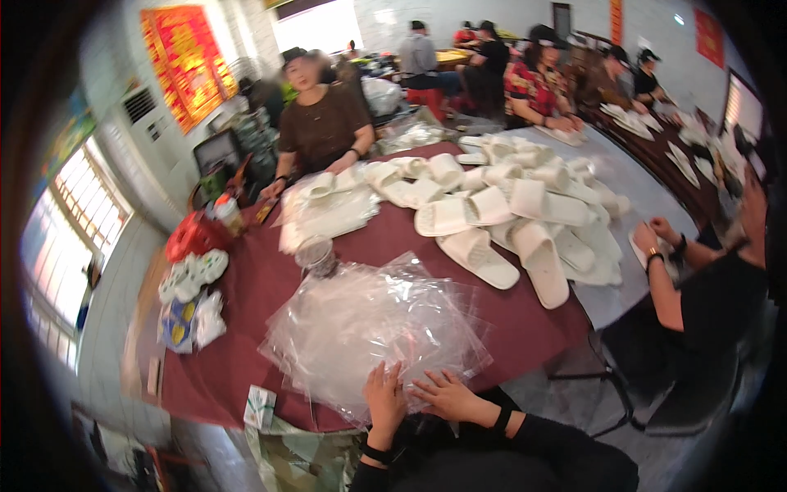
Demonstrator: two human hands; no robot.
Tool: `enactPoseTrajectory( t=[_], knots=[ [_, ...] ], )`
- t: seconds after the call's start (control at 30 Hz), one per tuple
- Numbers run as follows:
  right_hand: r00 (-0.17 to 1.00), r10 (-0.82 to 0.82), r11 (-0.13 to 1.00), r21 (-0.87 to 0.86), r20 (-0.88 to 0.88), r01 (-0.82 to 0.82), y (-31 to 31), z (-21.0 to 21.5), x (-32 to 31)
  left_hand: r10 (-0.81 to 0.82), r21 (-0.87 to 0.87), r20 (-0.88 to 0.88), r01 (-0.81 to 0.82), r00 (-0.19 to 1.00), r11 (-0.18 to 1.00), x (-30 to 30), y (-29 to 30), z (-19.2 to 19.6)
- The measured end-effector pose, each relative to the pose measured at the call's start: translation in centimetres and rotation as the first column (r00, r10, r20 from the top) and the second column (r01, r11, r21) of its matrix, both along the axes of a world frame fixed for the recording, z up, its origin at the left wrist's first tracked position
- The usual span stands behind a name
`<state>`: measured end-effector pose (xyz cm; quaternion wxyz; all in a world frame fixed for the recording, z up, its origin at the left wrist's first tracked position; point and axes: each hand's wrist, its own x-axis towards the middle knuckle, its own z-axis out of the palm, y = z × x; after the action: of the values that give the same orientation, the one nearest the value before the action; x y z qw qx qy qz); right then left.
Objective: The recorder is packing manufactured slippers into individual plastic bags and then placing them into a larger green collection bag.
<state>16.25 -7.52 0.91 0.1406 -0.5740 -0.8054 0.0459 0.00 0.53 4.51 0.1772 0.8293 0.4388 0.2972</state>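
Note:
Clear plastic bags (361, 324) lie in a loose, fanned stack at the near edge of the table. On the near side of that stack rests my left hand (385, 399), its fingers stretched out. Just to its right, my right hand (451, 398) is laid over the bags with fingers apart. Neither hand grips anything. A clear round container (316, 254) stands at the far edge of the stack. Beyond it to the right, white slippers (543, 258) are heaped across the table.
The maroon tablecloth (238, 328) covers the table. Left are a red bag (197, 236), white clogs (193, 275) and a small box (260, 407). Across the table, a person (324, 123) handles slippers over a second bag stack (328, 217). Another person's hands (648, 234) work at right.

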Motion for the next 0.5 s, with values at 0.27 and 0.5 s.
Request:
enactPoseTrajectory(
  t=[0.27, 0.5],
  knots=[
    [0.996, 0.078, 0.996, -0.043, -0.052, -0.081, 0.8, 1.9, 1.3, -0.02, 0.073, -0.253, 0.039, 0.967, 0.997, -0.7, 0.2, -3.2],
    [0.777, -0.255, 0.897, -0.44, -0.575, -0.032, 0.6, 10.9, 8.3, -0.004, 0.114, -0.303, 0.041, 0.953, 0.993, -0.4, 0.0, -2.6]
  ],
)
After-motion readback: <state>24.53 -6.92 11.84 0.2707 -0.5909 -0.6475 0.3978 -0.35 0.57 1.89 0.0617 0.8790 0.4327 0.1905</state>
